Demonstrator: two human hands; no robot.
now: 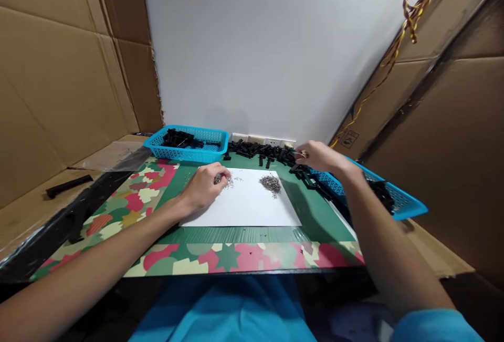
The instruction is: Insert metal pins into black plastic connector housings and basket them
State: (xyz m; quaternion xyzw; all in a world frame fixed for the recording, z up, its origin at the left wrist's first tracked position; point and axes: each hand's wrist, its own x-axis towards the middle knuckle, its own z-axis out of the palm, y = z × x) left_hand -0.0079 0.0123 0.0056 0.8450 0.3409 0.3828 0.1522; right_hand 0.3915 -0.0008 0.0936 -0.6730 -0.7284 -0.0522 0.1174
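White sheet [248, 208] = landmark. Left hand [205, 185] over its left edge, fingers curled, grip narrow, at the left metal pile [231, 180]; can't tell if a piece is pinched. Right metal pile [270, 185] sits on the sheet toward its right edge, well inside the near edge. White paper shows between the two piles, and a wider band of it in front of them.

Right hand [316, 156] beyond the sheet's far right corner, at the right end of the black parts [255, 149]; grip looks bent and narrow, can't tell what it holds. Black parts run along behind the sheet, close to the wall [244, 48], some spilling down past its right side.

Left basket [188, 157] behind the sheet's far left corner, right basket [411, 210] out to its right, partly under the right forearm, against the cardboard [444, 147]. Worktop [236, 234]: green strip on the sheet's near side, then patterned border [252, 258] up to the front edge.
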